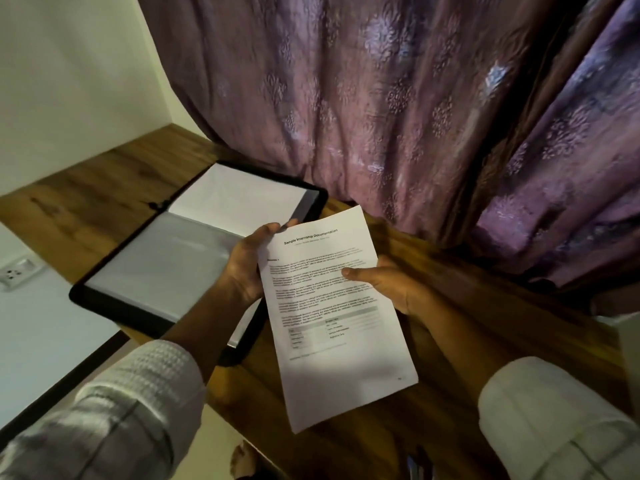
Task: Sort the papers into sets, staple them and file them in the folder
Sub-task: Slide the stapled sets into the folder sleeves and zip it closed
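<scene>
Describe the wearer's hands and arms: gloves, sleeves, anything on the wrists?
Both the left hand and right hand are bare: no gloves, and no ring or watch shows. The left sleeve and right sleeve are a pale, whitish shirt fabric crossed by thin darker check lines, with cuffs ending partway up the forearms.

Both hands point(246, 263) hold printed paper point(332, 313) beside open folder point(166, 268).

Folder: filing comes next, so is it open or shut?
Open. The folder lies spread flat on the desk, its clear sleeve and a white sheet showing.
</scene>
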